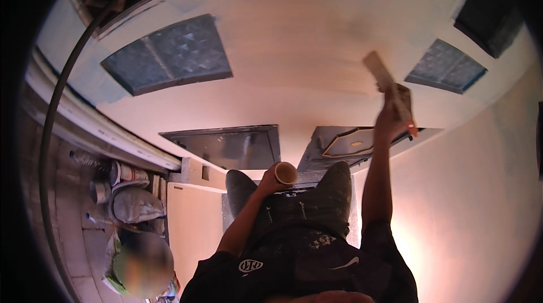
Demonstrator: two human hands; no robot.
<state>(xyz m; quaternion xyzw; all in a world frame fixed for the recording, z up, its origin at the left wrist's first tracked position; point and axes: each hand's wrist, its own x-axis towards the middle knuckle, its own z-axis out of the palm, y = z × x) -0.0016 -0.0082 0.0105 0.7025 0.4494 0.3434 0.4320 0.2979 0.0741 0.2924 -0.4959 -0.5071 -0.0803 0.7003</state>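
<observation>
My left hand (269, 182) is wrapped round a small beige cup (287, 173) in front of my legs. The cup's mouth faces up and its inside looks pale; what it holds is hard to make out. Raised to the right, my right hand (391, 112) grips a long flat tool that looks like a paintbrush (375, 68). Its broad pale end points up toward the wall, and an orange-red tip shows below my fingers. Motion blurs this tool, so I cannot tell whether it touches the pale, patchily coated wall (294, 48).
Blue-grey patterned glass panes (175, 54) and dark doors (226, 147) are set in the wall. A dark cable or hose (54, 99) curves down the left. Below left lie a tub (127, 173), a grey sack (136, 205) and a blurred round container (144, 263).
</observation>
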